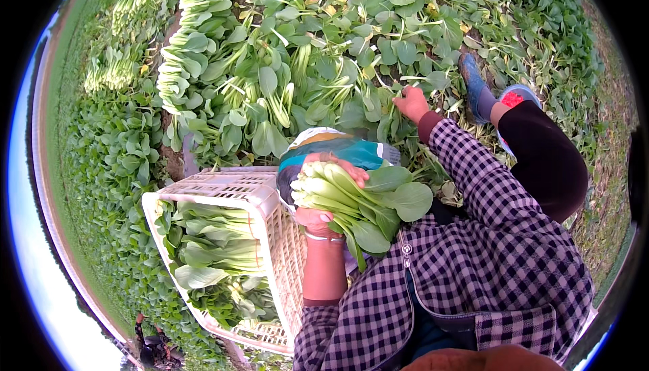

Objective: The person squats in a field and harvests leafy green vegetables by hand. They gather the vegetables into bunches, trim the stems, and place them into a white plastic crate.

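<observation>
My left hand (317, 221) grips a bunch of bok choy (355, 193) over my lap. Its pale stalks point left and its broad green leaves hang to the right. The thumb is below the stalks and the other fingers wrap over the top. Under the bunch lies a printed teal and white plastic sack (332, 140). My right hand (411, 103) reaches out low among loose bok choy leaves (405, 51) on the ground. Its fingertips are close together by some stems; whether they hold one is unclear.
A pale plastic crate (281, 259), tipped on its side at my left, holds banded bok choy bunches (218, 239). A row of bok choy (187, 41) lies beyond it. At right are my shoe (472, 84) and a basin (532, 92) with red contents. Another person (154, 345) is lower left.
</observation>
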### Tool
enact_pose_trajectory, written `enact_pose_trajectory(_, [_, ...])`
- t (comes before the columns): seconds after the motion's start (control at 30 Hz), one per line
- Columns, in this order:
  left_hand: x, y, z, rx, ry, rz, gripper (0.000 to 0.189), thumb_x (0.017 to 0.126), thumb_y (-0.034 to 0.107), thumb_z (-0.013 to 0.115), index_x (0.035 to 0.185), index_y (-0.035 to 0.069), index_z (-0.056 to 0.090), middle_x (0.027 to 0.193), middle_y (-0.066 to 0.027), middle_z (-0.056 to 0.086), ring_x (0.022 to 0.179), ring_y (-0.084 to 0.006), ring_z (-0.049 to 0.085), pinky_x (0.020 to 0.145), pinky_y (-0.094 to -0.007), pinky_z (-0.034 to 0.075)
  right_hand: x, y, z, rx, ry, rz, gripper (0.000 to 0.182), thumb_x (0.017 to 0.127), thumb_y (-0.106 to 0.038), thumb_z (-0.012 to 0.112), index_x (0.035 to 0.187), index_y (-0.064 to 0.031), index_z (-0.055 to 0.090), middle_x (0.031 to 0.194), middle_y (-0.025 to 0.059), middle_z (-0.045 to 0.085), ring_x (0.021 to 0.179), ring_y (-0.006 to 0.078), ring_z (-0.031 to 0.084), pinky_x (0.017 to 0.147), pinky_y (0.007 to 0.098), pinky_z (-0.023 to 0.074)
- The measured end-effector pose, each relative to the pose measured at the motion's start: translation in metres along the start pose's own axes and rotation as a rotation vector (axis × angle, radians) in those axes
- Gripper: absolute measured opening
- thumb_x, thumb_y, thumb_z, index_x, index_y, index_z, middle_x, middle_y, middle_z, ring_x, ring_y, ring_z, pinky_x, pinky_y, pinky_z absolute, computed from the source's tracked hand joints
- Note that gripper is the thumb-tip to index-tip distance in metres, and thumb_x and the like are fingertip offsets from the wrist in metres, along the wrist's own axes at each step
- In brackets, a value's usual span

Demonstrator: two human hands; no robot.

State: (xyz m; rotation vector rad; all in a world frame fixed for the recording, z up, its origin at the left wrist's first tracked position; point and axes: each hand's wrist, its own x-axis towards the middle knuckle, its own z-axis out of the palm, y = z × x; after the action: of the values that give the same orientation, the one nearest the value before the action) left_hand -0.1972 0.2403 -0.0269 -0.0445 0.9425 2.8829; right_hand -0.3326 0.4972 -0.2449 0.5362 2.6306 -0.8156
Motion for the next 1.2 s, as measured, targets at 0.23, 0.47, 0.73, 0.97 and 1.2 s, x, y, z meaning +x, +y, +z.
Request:
enact_pose_trajectory(0.23, [0.000,0.001,0.000,-0.084,0.041,-0.033,0.084,0.049,0.031,0.089,0.118,0.004,0.048,0.091,-0.0210,0.062,0.082,-0.0353,0.062,0.083,-0.0515,0.048,-0.012,-0.044,-0.010,-0.107,0.092,-0.517,0.038,0.076,-0.011,0.065,0.114,-0.0067,0.063,0.111,0.0143,0.057,0.109,0.0364,0.054,0.093,0.0463,0.0453])
enact_pose_trajectory(0.47, [0.011,0.018,-0.019,-0.139,-0.012,0.131,0.088,0.051,0.041,0.092,0.117,0.002,0.049,0.089,-0.0183,0.061,0.079,-0.0327,0.063,0.078,-0.0510,0.049,0.023,-0.123,0.001,0.075,-0.079,-0.734,0.022,0.078,-0.006,0.060,0.098,-0.0048,0.069,0.097,0.0130,0.062,0.098,0.0361,0.058,0.086,0.0449,0.0484])
enact_pose_trajectory(0.73, [0.021,0.018,-0.010,-0.078,0.108,0.045,0.025,0.099,0.027,0.046,0.107,0.003,0.050,0.073,-0.0211,0.060,0.065,-0.0345,0.063,0.071,-0.0524,0.052,0.041,-0.166,0.022,-0.444,0.015,-0.869,0.042,0.069,-0.002,0.065,0.110,-0.0102,0.064,0.116,0.0049,0.054,0.118,0.0283,0.046,0.090,0.0459,0.0404])
enact_pose_trajectory(0.97, [0.024,0.020,-0.013,-0.066,0.024,0.062,0.024,0.099,0.026,0.048,0.109,0.004,0.051,0.073,-0.0199,0.061,0.068,-0.0344,0.064,0.073,-0.0517,0.052,0.038,-0.163,0.012,-0.541,-0.063,-0.672,0.039,0.074,-0.008,0.065,0.112,-0.0141,0.062,0.116,0.0098,0.056,0.114,0.0331,0.050,0.090,0.0467,0.0409])
enact_pose_trajectory(1.2, [0.020,0.023,-0.002,-0.086,0.052,0.038,0.081,0.058,0.049,0.086,0.115,0.004,0.051,0.084,-0.0137,0.059,0.074,-0.0288,0.059,0.077,-0.0487,0.048,0.038,-0.127,0.010,-0.268,-0.146,-0.461,0.035,0.075,-0.015,0.067,0.110,-0.0115,0.062,0.102,0.0170,0.066,0.099,0.0363,0.063,0.084,0.0471,0.0483])
